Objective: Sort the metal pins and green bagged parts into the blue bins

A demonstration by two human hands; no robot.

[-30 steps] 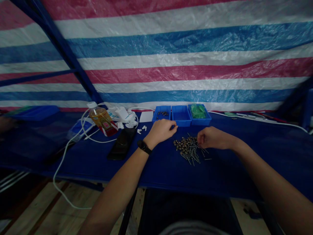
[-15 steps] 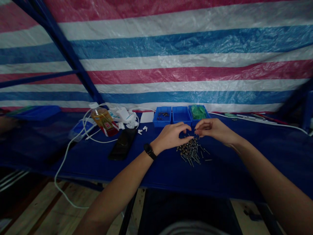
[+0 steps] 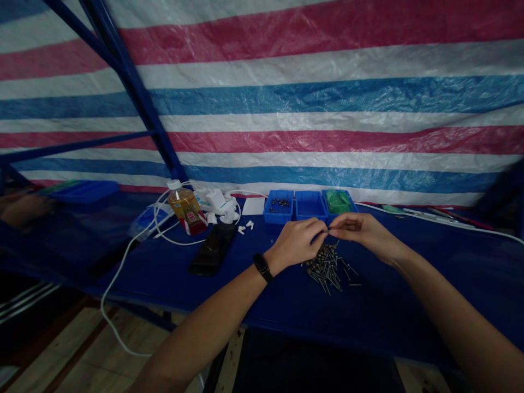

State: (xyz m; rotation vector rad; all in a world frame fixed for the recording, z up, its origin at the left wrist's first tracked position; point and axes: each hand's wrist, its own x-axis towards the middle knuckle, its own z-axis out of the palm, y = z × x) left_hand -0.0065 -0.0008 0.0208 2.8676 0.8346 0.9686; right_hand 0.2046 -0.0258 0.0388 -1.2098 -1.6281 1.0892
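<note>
Above a loose pile of screws [image 3: 327, 267], my left hand [image 3: 298, 240] and my right hand [image 3: 364, 232] meet at their fingertips. A small thin metal piece [image 3: 326, 231], which looks like one of the screws, is pinched between them. Thumb and forefinger are closed on it in both hands; the fingers hide most of it. Brownish, rounded bits lie among the long shanks in the pile. Just behind my hands stand a blue bin with small metal parts [image 3: 279, 214], a blue bin with a bare floor [image 3: 310, 206] and a blue bin holding a green bag [image 3: 339, 202].
Left of my hands lie a black phone [image 3: 213, 250], white earbuds [image 3: 245, 226] and a white card [image 3: 254, 206]. A drink bottle [image 3: 187, 208] stands by tangled white cables. At far left a co-worker's hand [image 3: 27, 210] is near a blue tray [image 3: 88, 191]. Slim tools [image 3: 446, 214] lie at back right.
My left hand's thumb and forefinger, apart before, have closed. Both hands have come together at the small metal piece. The whole view has shifted slightly.
</note>
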